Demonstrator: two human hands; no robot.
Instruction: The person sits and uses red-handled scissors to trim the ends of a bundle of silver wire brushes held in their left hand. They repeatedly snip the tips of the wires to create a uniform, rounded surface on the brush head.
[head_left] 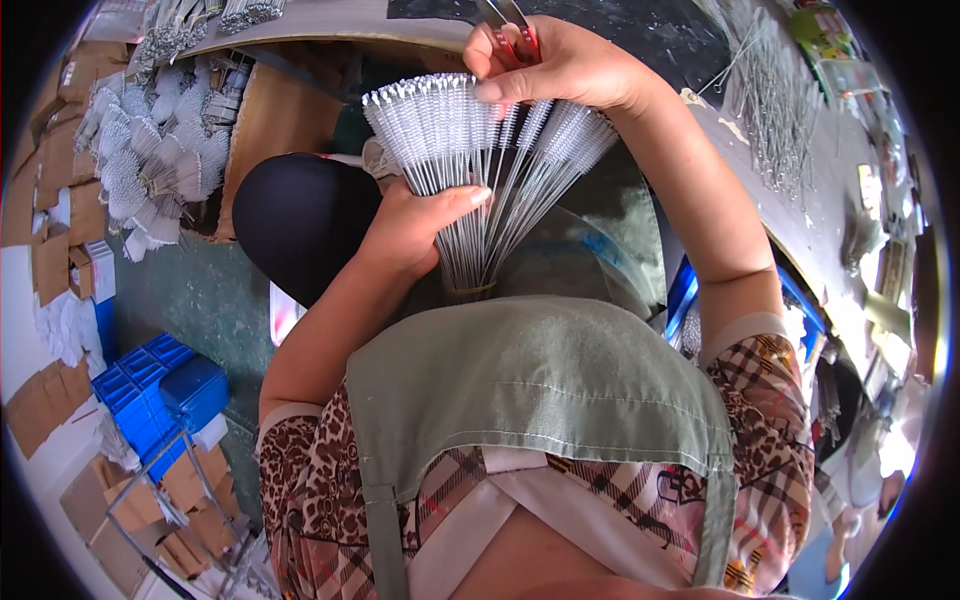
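A fanned bundle of thin wire-handled tube brushes (430, 130) with white bristles stands upright in front of my apron. My left hand (410, 225) is closed around the wire stems, its thumb lying across them. Close to the bottom, a band (470, 292) gathers the stems together. My right hand (565, 65) holds a pair of scissors (527, 40) with red handles, the metal part pointing away from me. The thumb and fingers of that hand also meet the bristle tips at the top of the fan. Its palm side is partly hidden.
A worktable (400, 35) curves across the far side, with loose wire stems (775, 110) at the right. Many brush bundles (155, 150) are heaped at the far left. Below them are blue plastic crates (145, 385), cardboard boxes (50, 265) and a metal frame (190, 450). A dark round seat-like shape (295, 225) is beside my left forearm.
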